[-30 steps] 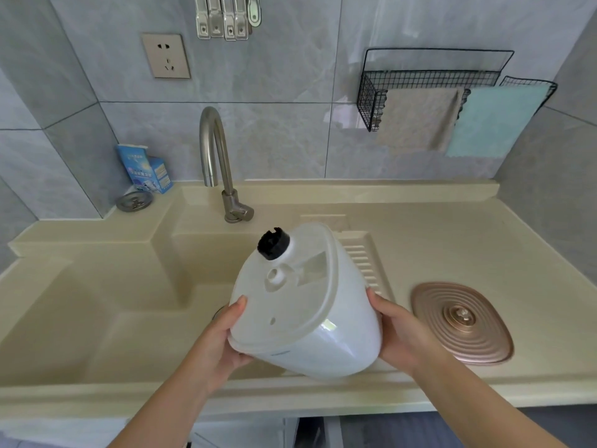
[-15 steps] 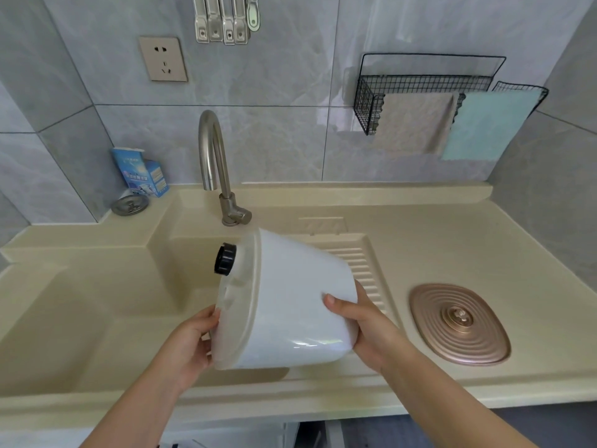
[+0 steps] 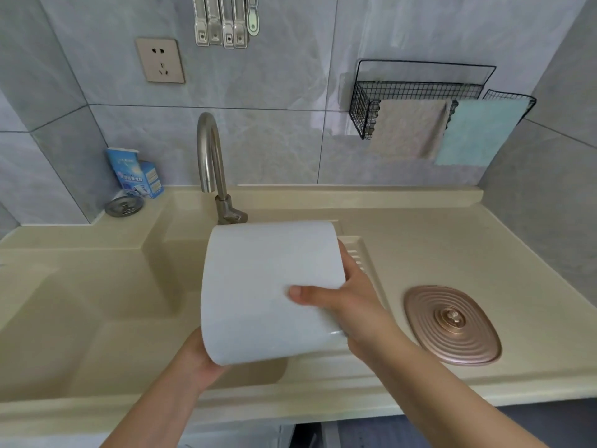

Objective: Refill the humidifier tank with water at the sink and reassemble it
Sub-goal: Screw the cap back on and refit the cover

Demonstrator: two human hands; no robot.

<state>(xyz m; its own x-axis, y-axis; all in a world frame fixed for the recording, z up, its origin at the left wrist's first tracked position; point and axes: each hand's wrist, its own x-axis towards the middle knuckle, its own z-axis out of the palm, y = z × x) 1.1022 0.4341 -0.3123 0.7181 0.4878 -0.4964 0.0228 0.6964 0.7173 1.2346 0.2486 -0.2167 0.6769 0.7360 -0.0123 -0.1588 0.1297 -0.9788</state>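
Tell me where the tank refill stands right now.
Done: the white tank is off its base and at the sink. In hand: left hand supports it from below and right hand grips its side, held over the basin; its cap is out of view. Left: the faucet runs no visible water, so filling and reassembly remain.

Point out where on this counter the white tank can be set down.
Widest bare patch: the beige counter between the ribbed drainboard, the back ledge and the right wall, behind the copper ribbed lid. The sink basin left of the white plastic tank is also bare. Crowded: the back left corner, with the blue carton and metal strainer.
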